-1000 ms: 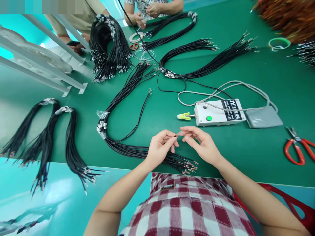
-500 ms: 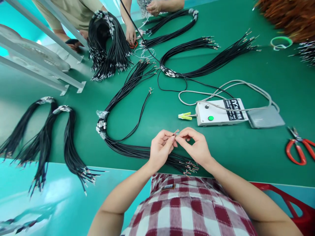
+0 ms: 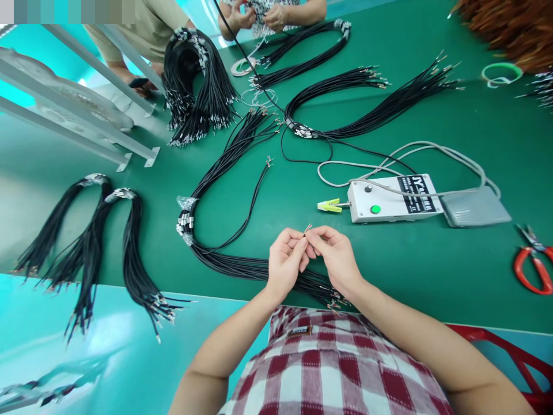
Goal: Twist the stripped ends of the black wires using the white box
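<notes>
Close together near the table's front edge, both my hands pinch the stripped end of a black cable [image 3: 307, 228], where thin coloured wires poke up between the fingertips. My left hand [image 3: 287, 259] is closed on the cable end from the left. From the right, my right hand [image 3: 334, 253] pinches at the same wires. Below and behind the hands runs a curved bundle of black cables [image 3: 233, 265], gathered at the left by a clear wrap around white connectors [image 3: 185, 222]. One cable [image 3: 254, 199] lies apart from this bundle, its wire ends fanned out.
A white control box [image 3: 389, 199] with a green button and yellow-tipped clip [image 3: 330, 205] sits right of centre, beside a grey pedal [image 3: 475, 207]. Red-handled pliers [image 3: 533, 259] lie far right. More cable bundles [image 3: 199, 86] and metal posts [image 3: 99, 132] stand left. Co-workers' hands [image 3: 276, 17] show at the back.
My right hand has moved in closer to my left at the wire ends. A co-worker's hand has lifted from the table at the back. The view has shifted slightly.
</notes>
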The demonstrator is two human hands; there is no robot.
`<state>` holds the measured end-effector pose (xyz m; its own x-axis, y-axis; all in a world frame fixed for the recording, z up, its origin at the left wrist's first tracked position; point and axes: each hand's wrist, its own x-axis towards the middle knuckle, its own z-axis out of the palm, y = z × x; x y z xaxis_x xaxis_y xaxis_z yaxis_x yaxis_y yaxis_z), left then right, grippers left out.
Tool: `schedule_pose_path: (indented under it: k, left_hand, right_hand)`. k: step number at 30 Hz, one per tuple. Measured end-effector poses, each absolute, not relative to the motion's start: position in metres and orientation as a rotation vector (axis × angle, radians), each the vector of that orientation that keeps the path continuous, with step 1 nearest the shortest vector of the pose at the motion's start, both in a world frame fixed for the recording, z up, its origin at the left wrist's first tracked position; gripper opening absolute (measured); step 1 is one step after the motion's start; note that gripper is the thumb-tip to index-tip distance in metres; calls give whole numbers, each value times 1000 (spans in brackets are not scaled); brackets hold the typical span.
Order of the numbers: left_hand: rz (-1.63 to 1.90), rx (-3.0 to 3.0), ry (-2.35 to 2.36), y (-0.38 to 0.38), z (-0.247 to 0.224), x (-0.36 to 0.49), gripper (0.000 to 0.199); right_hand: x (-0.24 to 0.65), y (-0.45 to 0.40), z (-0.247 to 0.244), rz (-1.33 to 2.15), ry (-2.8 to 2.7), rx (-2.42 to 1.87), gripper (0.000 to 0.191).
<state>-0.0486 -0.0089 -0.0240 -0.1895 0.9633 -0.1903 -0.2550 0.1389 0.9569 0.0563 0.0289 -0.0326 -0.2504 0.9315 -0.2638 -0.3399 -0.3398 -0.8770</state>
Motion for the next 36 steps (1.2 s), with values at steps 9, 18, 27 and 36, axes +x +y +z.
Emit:
schedule_pose_path:
  k: [9,18,27,36]
  left_hand:
    - [1358,739,1199,-7,-23,-52,31]
    - [1324,764,1181,-6,-32,-53,33]
    - [1402,863,1263,-4,-25,-51,29]
    - [1585,880,1344,3,-26,-47,17]
  right_hand:
    - [78,35,-39,1362,-1239,-1062,17]
    - [61,42,-44,1506,-1288,-940,25]
    - [75,37,-39,1218,-1498,-1023,11]
    - [74,31,-35,1204,-1507,-1030,16]
